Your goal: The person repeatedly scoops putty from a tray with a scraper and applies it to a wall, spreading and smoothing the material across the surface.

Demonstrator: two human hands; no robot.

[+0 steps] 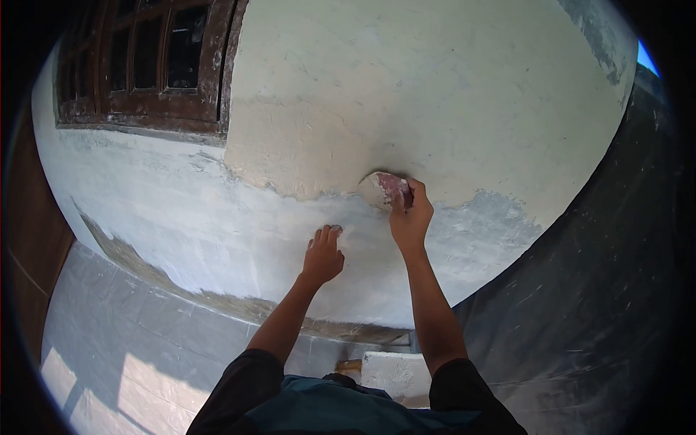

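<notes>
My right hand grips a reddish putty spreader smeared with whitish putty. Its broad edge lies against the wall, right where the cream coat meets the whiter band below. Lower and to the left, my left hand reaches to the white part of the wall, fingers bent forward and thumb apart. Pale grey-white putty coats its fingertips, with a small greyish patch at the index finger.
A brown wooden window with dark panes is set in the wall at upper left. Dark sheeting hangs on the right. Below my arms stands a white-smeared block on the grey tiled floor.
</notes>
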